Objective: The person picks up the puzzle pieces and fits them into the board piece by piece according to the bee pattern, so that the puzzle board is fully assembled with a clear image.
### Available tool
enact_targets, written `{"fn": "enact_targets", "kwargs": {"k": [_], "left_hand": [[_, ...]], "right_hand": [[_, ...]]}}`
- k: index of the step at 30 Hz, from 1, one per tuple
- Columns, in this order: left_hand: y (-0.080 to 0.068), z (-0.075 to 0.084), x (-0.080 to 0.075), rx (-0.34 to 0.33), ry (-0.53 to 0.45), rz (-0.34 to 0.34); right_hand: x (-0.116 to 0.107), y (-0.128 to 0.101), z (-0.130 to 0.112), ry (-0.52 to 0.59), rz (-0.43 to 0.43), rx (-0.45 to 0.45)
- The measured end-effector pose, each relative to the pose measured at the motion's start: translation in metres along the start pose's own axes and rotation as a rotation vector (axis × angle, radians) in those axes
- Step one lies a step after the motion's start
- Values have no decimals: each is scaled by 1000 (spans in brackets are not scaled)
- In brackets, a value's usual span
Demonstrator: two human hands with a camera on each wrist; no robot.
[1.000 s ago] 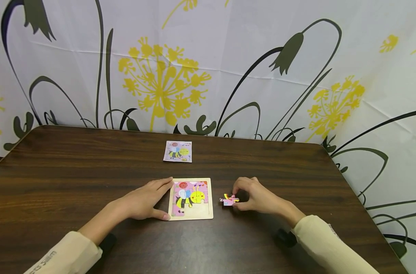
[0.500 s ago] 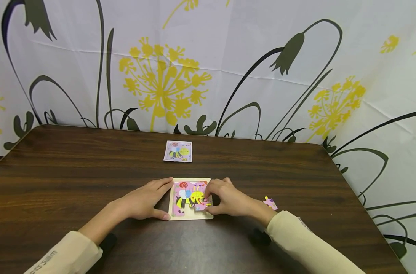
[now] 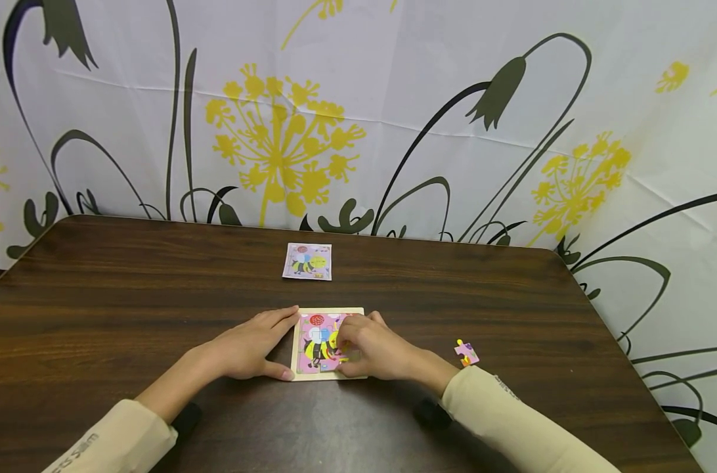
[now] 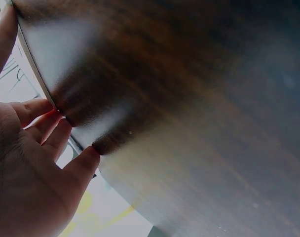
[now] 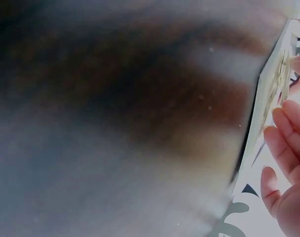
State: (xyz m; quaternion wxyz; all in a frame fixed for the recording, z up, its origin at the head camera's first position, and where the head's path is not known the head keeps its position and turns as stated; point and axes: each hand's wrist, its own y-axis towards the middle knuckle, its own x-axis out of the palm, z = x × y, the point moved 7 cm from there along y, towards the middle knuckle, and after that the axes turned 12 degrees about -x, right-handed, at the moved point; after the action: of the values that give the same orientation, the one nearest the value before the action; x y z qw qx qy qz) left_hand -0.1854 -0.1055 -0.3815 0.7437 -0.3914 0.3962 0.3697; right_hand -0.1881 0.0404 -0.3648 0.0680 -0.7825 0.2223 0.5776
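Note:
A square wooden puzzle tray (image 3: 358, 375) lies on the brown table (image 3: 128, 295), its bee picture mostly filled in. My left hand (image 3: 278, 343) rests flat beside it, straight fingers and thumb touching the tray's left edge. My right hand (image 3: 342, 355) is over the tray's right half, with its curled fingers on a pink puzzle piece (image 3: 333, 359) at the lower middle. Most of that piece is hidden by the hand. In the right wrist view the fingers (image 5: 288, 133) sit at the tray's pale edge (image 5: 276, 89). The left wrist view shows my left hand's fingers (image 4: 66, 148) lying on the table.
One loose pink and yellow piece (image 3: 467, 353) lies on the table to the right of my right forearm. A small picture card (image 3: 308, 261) of the same bee lies farther back. A flowered curtain (image 3: 394, 118) hangs behind the table's far edge.
My right hand carried a piece from the table at the right onto the tray and has moved it left across the lower row. One piece stayed behind. The left hand has not moved.

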Motion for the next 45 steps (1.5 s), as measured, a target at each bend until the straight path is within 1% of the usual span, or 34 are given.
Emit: {"fn": "enact_targets", "kwargs": {"k": [8, 16, 22, 29, 35, 45], "left_hand": [[0, 0, 0, 4, 0, -4], [0, 1, 0, 10, 1, -3], [0, 0, -1, 3, 3, -7], [0, 1, -1, 8, 6, -5], [0, 1, 0, 16, 1, 2], [0, 2, -2, 26, 3, 9]], "right_hand": [[3, 0, 0, -30, -18, 19], [4, -1, 0, -14, -33, 25], [4, -2, -1, 9, -32, -16], [5, -1, -3, -12, -52, -54], [5, -1, -4, -16, -40, -71], [8, -1, -2, -2, -51, -69]]}}
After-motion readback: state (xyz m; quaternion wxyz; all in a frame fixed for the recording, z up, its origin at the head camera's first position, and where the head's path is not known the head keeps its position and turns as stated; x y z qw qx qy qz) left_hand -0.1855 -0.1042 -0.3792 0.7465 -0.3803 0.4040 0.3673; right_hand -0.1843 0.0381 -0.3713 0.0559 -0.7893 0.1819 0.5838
